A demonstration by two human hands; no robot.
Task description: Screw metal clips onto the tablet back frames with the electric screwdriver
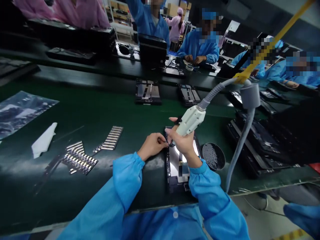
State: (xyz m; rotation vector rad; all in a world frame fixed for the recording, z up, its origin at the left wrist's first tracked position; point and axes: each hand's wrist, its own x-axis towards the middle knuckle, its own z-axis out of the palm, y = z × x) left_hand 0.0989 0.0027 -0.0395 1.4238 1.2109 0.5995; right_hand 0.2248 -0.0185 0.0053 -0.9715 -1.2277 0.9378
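Observation:
My right hand [183, 141] is wrapped round a pale electric screwdriver [191, 120], tilted, with its lower end over the upper left part of an open tablet-like device [175, 166]. Close beside it, my left hand [153, 145] has its thumb and fingers pinched together at the device's left edge; whatever they hold is too small to make out. The device lies on the green table [105, 190], partly covered by my right hand and forearm. A round dark dish [213, 156] of tiny parts sits at the device's right.
Strips of small parts [80, 158] and another strip block [113, 137] lie left. Farther left are a white paper piece [44, 140] and a plastic bag [22, 111]. Stacked devices [260, 143] stand right, beneath a hanging grey cable [240, 146]. Two devices lie ahead; people work beyond.

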